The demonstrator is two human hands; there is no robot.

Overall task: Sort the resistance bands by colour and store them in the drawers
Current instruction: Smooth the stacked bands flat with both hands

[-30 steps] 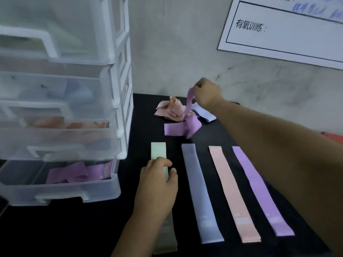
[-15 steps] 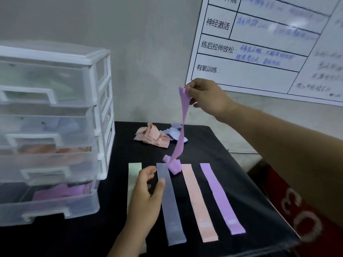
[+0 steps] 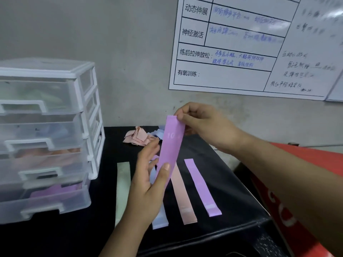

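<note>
A purple resistance band is held in the air above a black surface, drawn flat between two hands. Its long axis runs almost upright, leaning slightly right at the top, with a pale "10" printed near the upper end. The right hand pinches the top edge, fingers curled over it. The left hand grips the lower part, thumb on the front and fingers behind.

Below lie four flat bands side by side: green band, blue band, pink band, purple strip. A crumpled pink and blue heap sits farther back.

At the left stands a clear drawer unit; its bottom drawer shows purple inside. That drawer lies down and left of the held band, nearer the left hand, which seems better placed to carry it there.
</note>
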